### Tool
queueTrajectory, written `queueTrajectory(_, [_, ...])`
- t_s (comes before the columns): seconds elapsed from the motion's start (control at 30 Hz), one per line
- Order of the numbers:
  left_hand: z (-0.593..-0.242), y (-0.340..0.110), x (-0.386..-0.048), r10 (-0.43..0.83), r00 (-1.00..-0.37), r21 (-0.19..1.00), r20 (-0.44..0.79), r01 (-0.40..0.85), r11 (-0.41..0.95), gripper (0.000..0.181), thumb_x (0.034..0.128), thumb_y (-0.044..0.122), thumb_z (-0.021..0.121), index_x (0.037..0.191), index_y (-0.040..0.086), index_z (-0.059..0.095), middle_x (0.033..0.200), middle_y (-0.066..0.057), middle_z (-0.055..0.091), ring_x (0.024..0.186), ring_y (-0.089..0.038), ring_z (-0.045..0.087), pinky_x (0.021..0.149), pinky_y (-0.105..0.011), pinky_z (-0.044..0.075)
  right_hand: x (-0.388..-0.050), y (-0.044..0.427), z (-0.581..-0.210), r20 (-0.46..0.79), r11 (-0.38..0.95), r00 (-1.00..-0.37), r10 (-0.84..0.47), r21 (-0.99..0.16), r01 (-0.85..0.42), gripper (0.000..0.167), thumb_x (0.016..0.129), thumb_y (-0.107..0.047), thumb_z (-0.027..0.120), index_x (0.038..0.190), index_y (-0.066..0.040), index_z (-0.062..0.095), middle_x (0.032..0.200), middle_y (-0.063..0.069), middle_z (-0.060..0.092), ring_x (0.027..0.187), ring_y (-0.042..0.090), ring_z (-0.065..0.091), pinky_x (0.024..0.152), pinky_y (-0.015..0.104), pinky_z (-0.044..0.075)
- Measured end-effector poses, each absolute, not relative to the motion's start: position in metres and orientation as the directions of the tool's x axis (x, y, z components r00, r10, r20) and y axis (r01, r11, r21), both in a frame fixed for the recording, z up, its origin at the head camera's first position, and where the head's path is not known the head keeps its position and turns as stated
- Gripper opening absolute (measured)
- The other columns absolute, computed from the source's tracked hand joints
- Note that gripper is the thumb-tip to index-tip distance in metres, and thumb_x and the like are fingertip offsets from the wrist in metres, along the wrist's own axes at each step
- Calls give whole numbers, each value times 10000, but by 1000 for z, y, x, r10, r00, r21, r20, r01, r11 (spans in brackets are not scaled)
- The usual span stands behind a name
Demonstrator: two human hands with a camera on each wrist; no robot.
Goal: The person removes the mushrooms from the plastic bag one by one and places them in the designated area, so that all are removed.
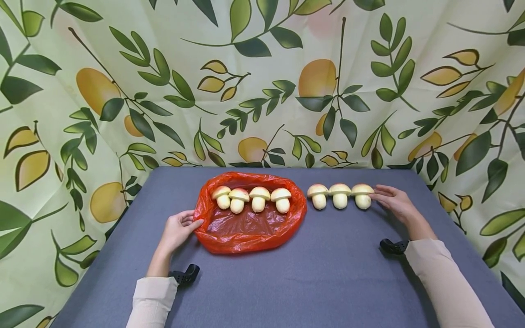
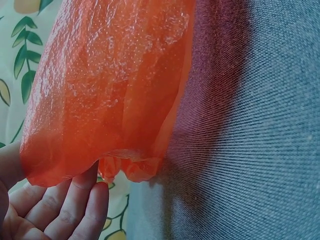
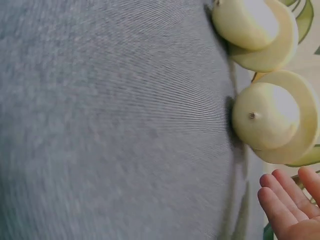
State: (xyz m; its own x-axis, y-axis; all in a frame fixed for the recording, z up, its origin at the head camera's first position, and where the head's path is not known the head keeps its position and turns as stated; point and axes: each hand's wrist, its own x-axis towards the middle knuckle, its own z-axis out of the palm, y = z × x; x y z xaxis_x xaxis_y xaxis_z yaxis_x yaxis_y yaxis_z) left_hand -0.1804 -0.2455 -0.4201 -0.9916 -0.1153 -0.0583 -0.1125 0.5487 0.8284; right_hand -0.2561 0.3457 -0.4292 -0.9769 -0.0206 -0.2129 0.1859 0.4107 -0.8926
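Observation:
A red plastic bag (image 1: 250,243) lies with its mouth spread wide and its rim rolled. Inside it, along the far side, several toy mushrooms (image 1: 259,200) with pale stems and reddish-topped caps lie in a row. My left hand (image 1: 180,230) pinches the bag's left rim between thumb and fingers; the left wrist view shows the red film (image 2: 115,90) between them. To the right of the bag, three more mushrooms (image 1: 339,196) lie side by side. My right hand (image 1: 395,202) is beside the rightmost mushroom (image 3: 267,117), fingers extended; whether they touch it I cannot tell.
A blue-grey cloth (image 1: 287,291) covers the table. Behind it and at the sides hangs a curtain (image 1: 270,114) printed with leaves and fruit. Each wrist carries a black camera mount (image 1: 186,274).

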Motion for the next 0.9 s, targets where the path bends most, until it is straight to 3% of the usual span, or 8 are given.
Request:
queueTrajectory(0.1, [-420,-246,-180,-116,-992,829,-58,-112,547,412,873,122,691,1223,-75,600,1099,-256,690,824,21,608,691,-66,460,-253,347,-426,-195,388,-981,-26,-906,169,842,932,-309,624,1502,87,148,1056,-215,537,855,-264,476,837,41,464])
queueTrajectory(0.2, [-419,-246,-180,-114,-992,832,-59,-112,543,411,874,122,690,1223,-74,600,1100,-255,691,803,47,593,690,-70,463,-252,348,-423,-176,364,-983,-45,-920,148,850,931,-292,630,1498,101,134,939,-340,487,865,-248,501,837,34,458])
queueTrajectory(0.27, [-419,-246,-180,-114,-992,834,-62,-114,540,412,874,122,691,1224,-74,600,1099,-255,691,788,62,583,689,-72,464,-250,348,-422,-156,343,-987,-48,-930,130,831,930,-271,633,1494,103,151,934,-359,513,866,-239,516,818,23,454])
queueTrajectory(0.33, [-418,-245,-180,-114,-991,835,-62,-114,538,413,874,121,691,1226,-76,599,1097,-257,691,780,68,580,686,-73,464,-248,349,-421,-126,268,-991,-50,-957,108,685,929,-203,635,1471,26,284,928,-349,571,863,-213,552,796,22,460])
queueTrajectory(0.43, [-419,-245,-180,-116,-991,834,-61,-114,540,413,874,121,692,1225,-77,598,1098,-259,689,787,58,585,686,-72,463,-244,348,-420,-64,132,-997,-54,-990,57,372,923,-103,628,1266,-147,492,913,-303,651,854,-166,602,772,34,476])
queueTrajectory(0.5, [-419,-245,-180,-117,-991,834,-58,-112,540,411,875,120,691,1223,-77,599,1096,-260,689,793,51,588,687,-73,463,-242,348,-419,-37,73,-998,-51,-997,33,285,919,-69,622,1111,-246,511,907,-276,676,851,-142,622,766,48,486])
queueTrajectory(0.7, [-419,-245,-180,-117,-992,832,-56,-111,543,409,874,118,688,1221,-79,600,1096,-261,690,791,54,584,688,-74,461,-237,341,-412,-1,73,-999,-34,-997,-2,273,915,-91,635,1080,-274,518,917,-279,679,859,-145,626,759,45,484])
queueTrajectory(0.9, [-420,-245,-180,-117,-992,832,-55,-110,543,405,874,118,689,1218,-78,602,1092,-259,690,788,53,586,685,-79,464,-234,334,-405,17,182,-1000,-20,-983,-20,280,921,-164,643,1130,-292,508,953,-320,650,883,-179,605,772,18,452])
